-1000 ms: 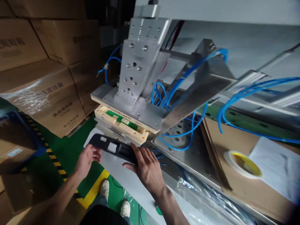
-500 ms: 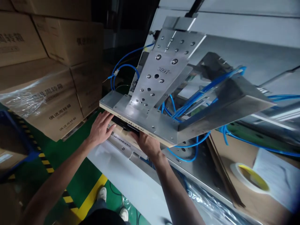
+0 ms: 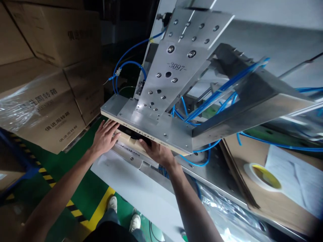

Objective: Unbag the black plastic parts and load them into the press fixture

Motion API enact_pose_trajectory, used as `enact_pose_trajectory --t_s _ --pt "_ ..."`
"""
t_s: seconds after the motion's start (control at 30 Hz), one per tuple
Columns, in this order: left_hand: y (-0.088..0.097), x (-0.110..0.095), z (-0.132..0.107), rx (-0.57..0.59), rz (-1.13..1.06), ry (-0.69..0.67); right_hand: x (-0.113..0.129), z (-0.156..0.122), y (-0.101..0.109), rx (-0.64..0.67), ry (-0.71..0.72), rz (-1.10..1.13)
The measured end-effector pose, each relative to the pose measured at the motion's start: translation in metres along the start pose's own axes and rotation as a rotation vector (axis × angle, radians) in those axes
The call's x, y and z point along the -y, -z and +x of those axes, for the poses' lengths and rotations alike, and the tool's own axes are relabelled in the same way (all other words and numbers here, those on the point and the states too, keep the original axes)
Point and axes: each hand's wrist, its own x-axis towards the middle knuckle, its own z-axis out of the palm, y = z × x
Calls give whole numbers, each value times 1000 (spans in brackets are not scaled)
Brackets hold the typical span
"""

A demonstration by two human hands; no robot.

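Observation:
A metal press fixture stands before me, its upper plate (image 3: 148, 116) marked 3097 on the bracket above it. Below lies a pale lower block (image 3: 124, 137) on a metal base. In the narrow gap between them a black part (image 3: 136, 133) shows, mostly hidden. My left hand (image 3: 105, 137) rests at the left end of the gap, fingers stretched out and thumb apart on the pale block. My right hand (image 3: 158, 153) reaches into the gap further right, thumb near the block's edge. Its fingers are hidden under the upper plate.
Cardboard boxes (image 3: 63, 101) are stacked at the left. Blue air tubes (image 3: 227, 87) run around the fixture. At the right, a tape roll (image 3: 263, 176) and a paper sheet (image 3: 297, 174) lie on cardboard. Clear plastic film (image 3: 224, 211) lies along the near bench side.
The view has shifted slightly, and the fixture appears a little nearer. Less of the black part shows between the hands. Both hands stay at the gap.

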Motion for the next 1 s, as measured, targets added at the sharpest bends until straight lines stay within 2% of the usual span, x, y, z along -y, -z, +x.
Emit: enact_pose_trajectory --t_s 0.1,0.17,0.27,0.33,0.43,0.53,0.6,0.67,0.73,0.8,0.83,0.87,0.9,1.0 --pt "3 0 -1 -15 5 -18 19 -18 13 -15 -33 -82" --pt "5 -1 -2 -16 7 -37 32 -32 17 -79 -77 -180" --pt "5 -1 -2 27 12 -99 46 -46 13 -184 -90 -293" --pt "5 -1 -1 44 14 -112 49 -48 9 -206 -80 -305" --pt "8 0 1 59 12 -83 53 -45 7 -152 -115 -270" --pt "17 2 -3 67 -42 -72 67 -53 14 -70 -204 -143" --pt "22 2 -16 16 -94 -42 85 -72 19 -91 -261 -62" --pt "23 -4 -42 -105 -127 67 110 -103 23 -159 -269 11" --pt "20 -23 -82 -173 -181 145 137 -144 26 -213 -205 145" --pt "14 -59 -130 -235 -189 153 156 -188 31 -198 -67 292" --pt "10 -82 -154 -208 -198 113 161 -210 35 -181 -9 351" --pt "4 -107 -175 -145 -235 43 163 -231 40 -160 23 394" --pt "-2 -134 -194 -34 -281 -43 161 -250 47 -144 16 418" --pt "-23 -211 -234 240 -413 -341 145 -298 74 -159 -153 393"
